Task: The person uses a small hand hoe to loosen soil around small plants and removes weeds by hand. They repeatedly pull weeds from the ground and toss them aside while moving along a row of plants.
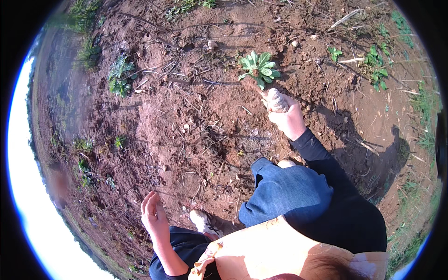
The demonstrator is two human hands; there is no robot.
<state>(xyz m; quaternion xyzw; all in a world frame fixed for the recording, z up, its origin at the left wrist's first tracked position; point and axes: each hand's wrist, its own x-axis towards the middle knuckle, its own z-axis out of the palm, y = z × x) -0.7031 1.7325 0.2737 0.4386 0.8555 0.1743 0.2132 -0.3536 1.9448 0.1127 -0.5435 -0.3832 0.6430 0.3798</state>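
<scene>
My right hand [288, 117] is closed around the pale, cloth-like wrapped handle [276, 100] of a hand tool. The tool's far end runs towards a leafy green plant [260, 68] and blends with the soil, so its shape is unclear. This plant is a low rosette of broad leaves, with a brown spot of soil or stem near its middle. Away to the lower left, my left hand [154, 215] is raised over the ground near my knee, fingers loosely bent and holding nothing.
Reddish-brown bare soil [164, 115] bears dry stalks and small stones. Other weeds grow at the left [120, 75] and right [376, 66]. A dry stick [346, 19] lies at the upper right. My white shoe [203, 220] and bent denim knee [290, 192] are close below.
</scene>
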